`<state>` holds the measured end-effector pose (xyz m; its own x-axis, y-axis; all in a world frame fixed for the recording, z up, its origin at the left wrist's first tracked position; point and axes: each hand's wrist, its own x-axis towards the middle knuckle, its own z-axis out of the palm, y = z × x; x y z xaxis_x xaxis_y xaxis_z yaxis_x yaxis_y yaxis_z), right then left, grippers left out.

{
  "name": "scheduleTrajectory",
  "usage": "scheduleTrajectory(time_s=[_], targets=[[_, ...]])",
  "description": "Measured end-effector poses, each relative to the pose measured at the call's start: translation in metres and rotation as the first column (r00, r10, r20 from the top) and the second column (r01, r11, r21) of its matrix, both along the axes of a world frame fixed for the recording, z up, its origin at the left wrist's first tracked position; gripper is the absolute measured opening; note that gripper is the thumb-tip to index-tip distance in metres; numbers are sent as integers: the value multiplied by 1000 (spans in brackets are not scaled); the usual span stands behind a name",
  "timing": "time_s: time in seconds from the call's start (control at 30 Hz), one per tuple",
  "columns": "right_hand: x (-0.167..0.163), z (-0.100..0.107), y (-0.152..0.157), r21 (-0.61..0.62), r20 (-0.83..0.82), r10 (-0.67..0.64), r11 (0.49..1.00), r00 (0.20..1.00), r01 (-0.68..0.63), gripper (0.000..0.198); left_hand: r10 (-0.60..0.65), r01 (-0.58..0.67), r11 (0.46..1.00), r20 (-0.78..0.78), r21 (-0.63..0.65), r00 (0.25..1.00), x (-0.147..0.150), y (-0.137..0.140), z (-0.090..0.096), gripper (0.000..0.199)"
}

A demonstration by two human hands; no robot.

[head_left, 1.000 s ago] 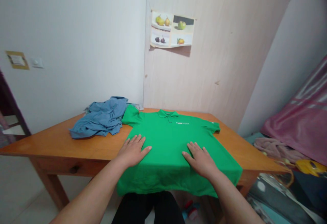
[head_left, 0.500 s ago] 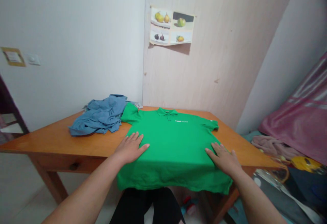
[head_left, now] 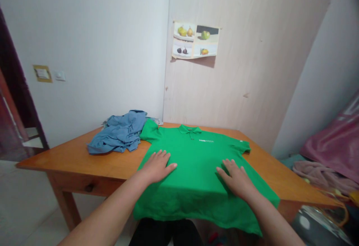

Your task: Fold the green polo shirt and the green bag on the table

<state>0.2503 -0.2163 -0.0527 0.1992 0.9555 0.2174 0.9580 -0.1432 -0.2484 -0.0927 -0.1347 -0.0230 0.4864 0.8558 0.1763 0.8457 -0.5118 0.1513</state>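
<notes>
A green polo shirt [head_left: 193,160] lies spread front side up on the wooden table, its collar toward the wall and its hem hanging over the near edge. My left hand [head_left: 157,166] rests flat on the shirt's left side, fingers stretched out. On the right part of the shirt lies my right hand [head_left: 235,177], palm down with the fingers apart. Neither hand grips the cloth. Beyond my left hand, a crumpled blue garment [head_left: 117,131] touches or nearly touches the shirt's left sleeve.
The wooden table [head_left: 112,165] has a drawer with a dark knob [head_left: 89,188] at its front left. A fruit picture sheet [head_left: 195,41] hangs on the wall behind. To the right are a pink curtain [head_left: 331,145], a rumpled pinkish cloth [head_left: 322,175] and a grey bag-like thing [head_left: 319,227].
My right hand has slid inward across the shirt, away from its right edge. My left hand stays flat near the same place. The camera view has shifted left and up.
</notes>
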Motion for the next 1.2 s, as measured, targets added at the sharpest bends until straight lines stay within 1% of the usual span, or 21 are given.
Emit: scheduleTrajectory(time_s=[0.1,0.17,0.23,0.33,0.4,0.47,0.53,0.57,0.6,0.67,0.77,0.8,0.87,1.03,1.1,1.2], targets=[[-16,-2,9,-49,-13,73,996,997,-74,77,-45,46,998,23,-47,999,5,2,-3,74],[-12,-5,12,-76,-9,74,994,997,-75,79,-32,33,998,25,-55,999,-1,7,-8,75],[2,-10,14,-86,-9,62,994,998,-62,81,-6,7,998,16,-58,1000,-14,13,-12,78],[29,-14,17,-76,-22,16,997,1000,-18,82,31,-31,998,-4,-56,1000,-32,20,-13,84],[44,-15,21,-79,-10,-46,996,999,45,79,48,-50,997,-28,-55,998,-39,22,-10,87],[51,-14,25,-106,37,-121,987,992,124,76,59,-62,997,-64,-47,996,-40,23,-5,87],[49,-12,30,-129,99,-168,975,981,181,75,57,-59,998,-94,-17,994,-35,25,2,82],[45,-10,33,-129,118,-167,975,979,181,76,55,-55,998,-99,4,994,-30,26,5,77],[40,-9,36,-122,127,-148,979,981,164,77,50,-47,998,-95,29,994,-25,27,8,71],[28,-8,41,-102,119,-74,991,990,86,79,16,-11,997,-73,70,997,-13,32,12,63],[21,-12,47,-92,85,16,996,996,-8,81,-77,80,995,-63,58,995,0,39,14,61],[24,-14,48,-95,79,24,995,997,-16,82,-98,101,994,-72,38,993,2,42,15,60],[37,-19,52,-103,79,16,995,997,-8,83,-96,98,995,-100,15,990,5,47,16,57],[80,-32,61,-86,101,-47,995,994,55,81,-8,18,998,-158,59,987,9,61,26,51],[87,-35,64,-51,111,-72,996,991,78,78,20,-10,998,-176,61,984,16,68,31,53],[88,-39,64,0,124,-76,997,989,76,72,57,-50,998,-232,37,971,32,77,40,56]])
